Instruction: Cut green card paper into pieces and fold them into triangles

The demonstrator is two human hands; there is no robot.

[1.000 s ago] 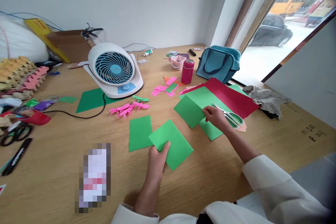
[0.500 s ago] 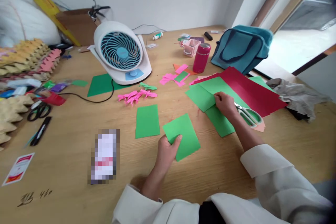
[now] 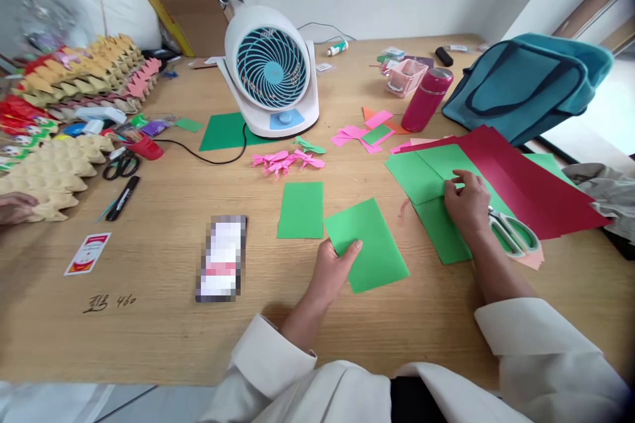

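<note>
A square of green paper point(image 3: 377, 248) is held by my left hand point(image 3: 337, 268), the thumb on top and the fingers underneath. Just left of it, a second green paper piece point(image 3: 301, 210) lies flat on the table. My right hand point(image 3: 469, 205) rests over larger green sheets point(image 3: 417, 178), its fingers loosely bent and apart; nothing shows between them. Scissors with pale handles point(image 3: 513, 231) lie beside the right wrist, on the sheets. Dark red sheets point(image 3: 526, 178) are under and behind the green ones.
A white fan point(image 3: 275, 79) stands behind pink paper bows point(image 3: 285, 162). A red flask point(image 3: 427, 99) and a teal bag point(image 3: 520, 89) are at the back right. A phone point(image 3: 221, 258) and black scissors point(image 3: 122, 164) lie left. Another person's hand point(image 3: 17, 207) touches egg-tray-like material point(image 3: 54, 172).
The view has swung left, bringing another person's hand into sight. My right hand's fingers have loosened from the green sheet they were pinching. My left hand keeps its green paper.
</note>
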